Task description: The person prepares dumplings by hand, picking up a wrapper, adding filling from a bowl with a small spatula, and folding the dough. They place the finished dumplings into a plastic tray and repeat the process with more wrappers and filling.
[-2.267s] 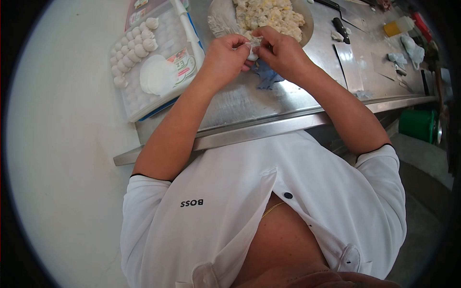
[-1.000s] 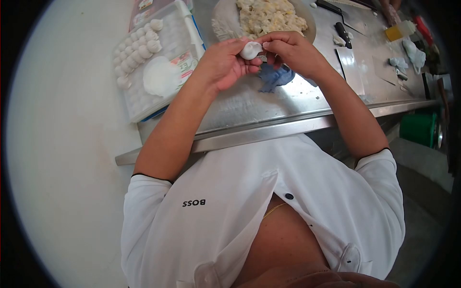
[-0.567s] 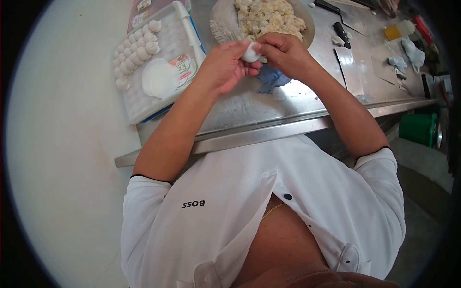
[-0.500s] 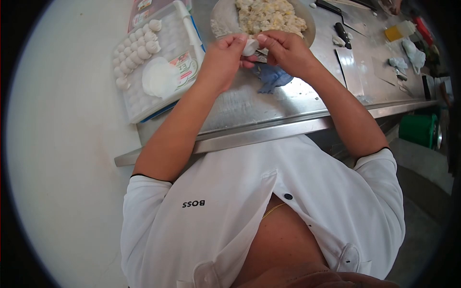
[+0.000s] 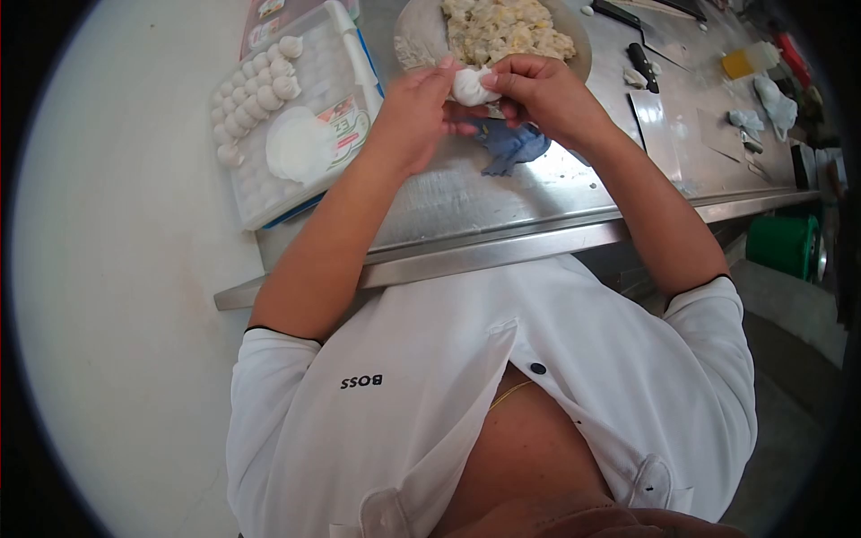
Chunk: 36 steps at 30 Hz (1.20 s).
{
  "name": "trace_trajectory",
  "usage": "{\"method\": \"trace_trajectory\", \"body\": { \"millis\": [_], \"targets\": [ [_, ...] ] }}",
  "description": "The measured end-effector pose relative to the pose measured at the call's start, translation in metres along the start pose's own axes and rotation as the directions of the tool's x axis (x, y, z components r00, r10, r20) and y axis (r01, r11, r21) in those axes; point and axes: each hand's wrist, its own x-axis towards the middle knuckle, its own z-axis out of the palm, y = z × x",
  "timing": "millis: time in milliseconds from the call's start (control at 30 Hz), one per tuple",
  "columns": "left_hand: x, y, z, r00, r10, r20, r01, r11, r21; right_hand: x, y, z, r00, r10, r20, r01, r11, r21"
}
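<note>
A small white dumpling (image 5: 471, 87) with a gathered top is between my two hands, just in front of a round metal bowl (image 5: 414, 36) of pale, chunky filling (image 5: 507, 31). The fingers of my left hand (image 5: 420, 108) curl round its left side. With thumb and fingertips, my right hand (image 5: 543, 94) pinches its right edge. Under the hands lies a crumpled blue cloth (image 5: 516, 151). To the left, a lidded tray (image 5: 248, 213) bears rows of finished dumplings (image 5: 260, 103) and a stack of thin white wrappers (image 5: 300, 146).
On the right of the steel table (image 5: 466, 211) are a black-handled knife (image 5: 641, 67), a flat metal blade (image 5: 655, 130), a bottle of yellow liquid (image 5: 749, 61) and crumpled plastic (image 5: 776, 106). A green bucket (image 5: 780, 244) stands below the right edge.
The dumpling shows more fully between the hands, its gathered side now facing up. My right hand has shifted slightly right, and my left fingers have moved a little.
</note>
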Motion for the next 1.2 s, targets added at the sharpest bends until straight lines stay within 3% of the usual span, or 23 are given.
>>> {"method": "trace_trajectory", "body": {
  "millis": [67,100,400,500,567,700,767,1000,1100,1167,1200],
  "targets": [
    [0.001,-0.004,-0.004,0.997,-0.011,0.082,0.016,0.998,-0.053,-0.003,-0.003,0.000,0.999,-0.054,0.007,0.054,0.969,-0.240],
    [0.002,-0.006,-0.006,0.986,-0.020,0.166,0.038,0.994,-0.103,-0.002,-0.002,0.000,0.998,-0.055,0.007,0.055,0.969,-0.239],
    [0.003,-0.013,-0.003,0.994,-0.012,0.104,0.033,0.980,-0.197,0.002,0.009,-0.002,0.989,-0.142,0.050,0.151,0.935,-0.320],
    [0.010,-0.018,-0.010,0.994,0.022,0.110,0.001,0.980,-0.197,0.003,0.009,0.001,0.992,-0.128,0.003,0.124,0.954,-0.273],
    [0.009,-0.014,-0.008,0.996,0.014,0.086,0.001,0.985,-0.174,0.004,0.010,0.001,1.000,0.000,-0.027,0.000,1.000,-0.015],
    [0.005,-0.011,-0.003,0.999,0.003,0.033,0.001,0.992,-0.128,0.006,0.014,0.000,1.000,-0.009,-0.023,0.011,0.998,0.061],
    [0.003,-0.009,-0.001,1.000,0.007,0.020,-0.004,0.994,-0.112,0.005,0.014,-0.001,0.992,-0.120,0.041,0.126,0.970,-0.208],
    [0.007,-0.010,-0.002,1.000,-0.008,-0.012,0.007,0.999,-0.051,0.008,0.012,0.000,0.989,-0.127,0.074,0.143,0.941,-0.306],
    [0.002,0.000,0.000,0.998,0.007,-0.064,-0.013,0.996,-0.091,0.009,0.015,0.001,0.987,-0.156,-0.032,0.141,0.950,-0.277],
    [0.003,0.002,-0.003,0.999,0.021,-0.037,-0.026,0.990,-0.135,0.013,0.021,-0.003,0.871,-0.488,0.058,0.451,0.747,-0.488],
    [0.004,0.003,-0.004,0.999,0.040,-0.004,-0.040,0.984,-0.175,0.011,0.023,-0.005,0.870,-0.489,0.062,0.454,0.746,-0.488]
  ]
}}
